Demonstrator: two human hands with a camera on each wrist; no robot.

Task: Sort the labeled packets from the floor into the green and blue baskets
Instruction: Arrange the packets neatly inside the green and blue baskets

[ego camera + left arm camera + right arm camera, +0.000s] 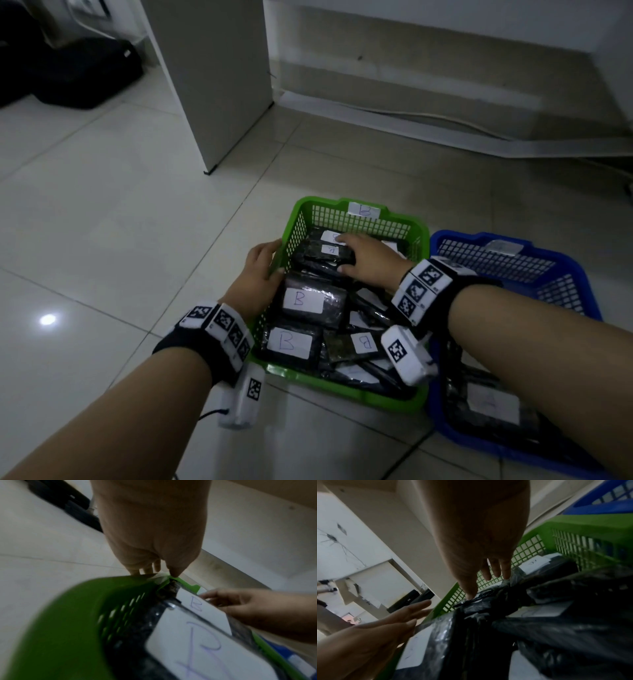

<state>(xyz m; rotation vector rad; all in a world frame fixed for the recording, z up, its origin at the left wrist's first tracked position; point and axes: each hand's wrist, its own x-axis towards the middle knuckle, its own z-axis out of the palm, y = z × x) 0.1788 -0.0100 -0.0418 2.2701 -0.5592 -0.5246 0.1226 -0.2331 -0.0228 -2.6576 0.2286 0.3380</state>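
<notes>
The green basket (342, 385) (68, 608) (590, 520), tagged B on its far rim, holds several black packets with white B labels (303, 301). My left hand (263, 267) (154, 566) lies against its left wall, fingers straight along the outside and thumb on the rim. My right hand (356, 253) (488, 577) rests on a black packet (318, 251) at the far end of the basket, with its fingers relaxed and its thumb tip touching the wrap. The blue basket (479, 240) (599, 503) stands to the right and holds black packets under my right forearm.
Both baskets sit side by side on pale floor tiles (120, 205). A white cabinet panel (222, 85) stands behind the green basket, with a cable (411, 116) along the wall base. A black bag (78, 72) lies far left.
</notes>
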